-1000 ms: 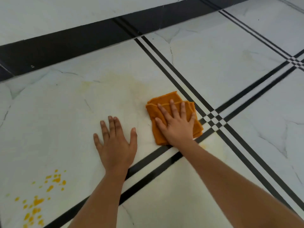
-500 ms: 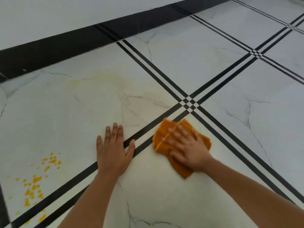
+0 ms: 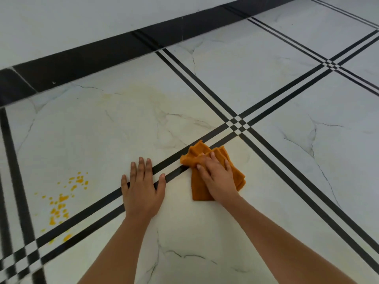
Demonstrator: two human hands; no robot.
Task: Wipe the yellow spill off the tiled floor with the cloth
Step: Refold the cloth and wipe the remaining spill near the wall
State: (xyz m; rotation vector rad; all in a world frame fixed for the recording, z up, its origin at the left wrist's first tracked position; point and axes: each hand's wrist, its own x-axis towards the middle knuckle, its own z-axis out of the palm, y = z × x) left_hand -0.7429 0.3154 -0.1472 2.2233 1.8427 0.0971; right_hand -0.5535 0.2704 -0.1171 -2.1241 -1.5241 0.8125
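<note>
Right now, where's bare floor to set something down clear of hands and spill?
Free: right tile beyond the stripe crossing; near tile between the forearms. Crowded: left hand and right hand pressing the cloth at centre; yellow droplets far left.

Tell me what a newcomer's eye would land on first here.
The orange cloth stands out most, pressed to the pale tiled floor under the right hand, near the crossing of black stripes. Next come the bright yellow spill drops at lower left, well apart from the cloth, with the left hand flat on the floor between them.
</note>
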